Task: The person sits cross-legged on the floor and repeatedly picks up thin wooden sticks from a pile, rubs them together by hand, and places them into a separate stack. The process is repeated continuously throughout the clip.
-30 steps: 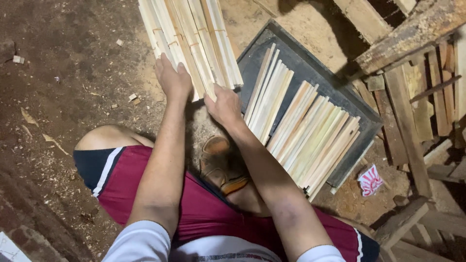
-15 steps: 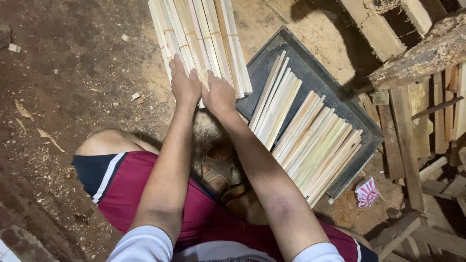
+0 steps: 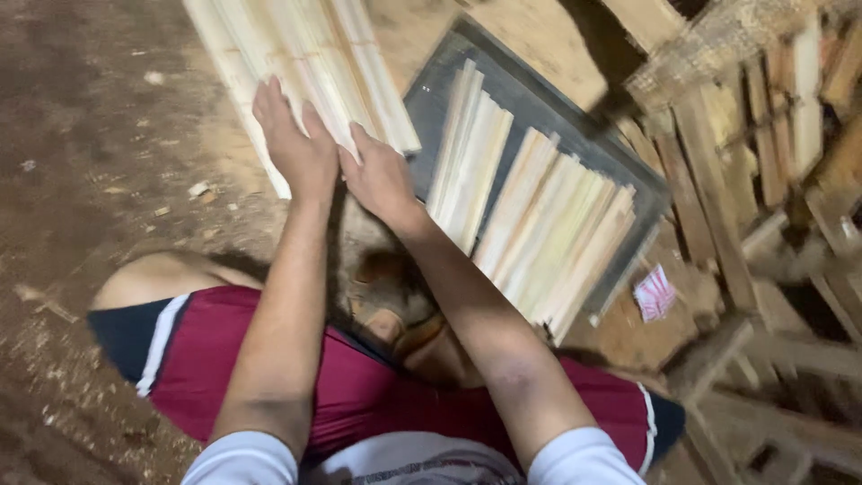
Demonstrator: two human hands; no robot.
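Pressing flat, your left hand and right hand lie open-palmed, fingers extended, on the near end of a bundle of pale wooden slats on the dirt floor. Just right, a dark tray holds more slats.

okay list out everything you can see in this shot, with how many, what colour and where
Loose bundle of wooden strips: many, pale, on the dirt at top, under both hands.
Tray: one, dark grey, right of the bundle.
Strips in the tray: many, pale, laid side by side.
Rough timber frame: one, brown, at right.
Small packet: one, red and white, below the tray.
Sandal: one, brown, between the arms.
Dirt floor: brown, left side.
Shorts: maroon with dark and white trim, bottom.
Left hand: flat on the bundle.
Right hand: flat on the bundle's lower edge.
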